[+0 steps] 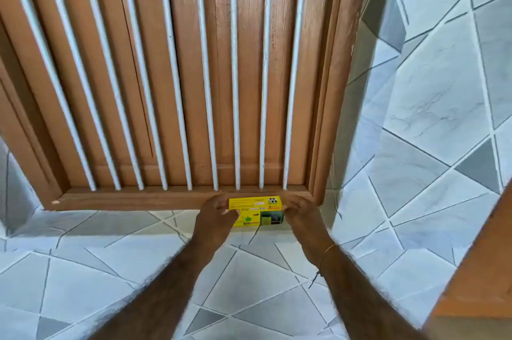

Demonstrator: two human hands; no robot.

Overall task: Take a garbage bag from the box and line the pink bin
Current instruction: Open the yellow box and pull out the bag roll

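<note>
A small yellow box of bin bags, with green print on its front, sits at the wooden window sill, against the tiled wall below it. My left hand grips the box's left end and my right hand grips its right end. Both arms reach forward from the bottom of the view. The box looks closed and no bag shows. The pink bin is not in view.
A wooden window frame with shut shutters and several white vertical bars fills the upper view. Grey and white tiled walls lie below and to the right. A wooden edge stands at the lower right.
</note>
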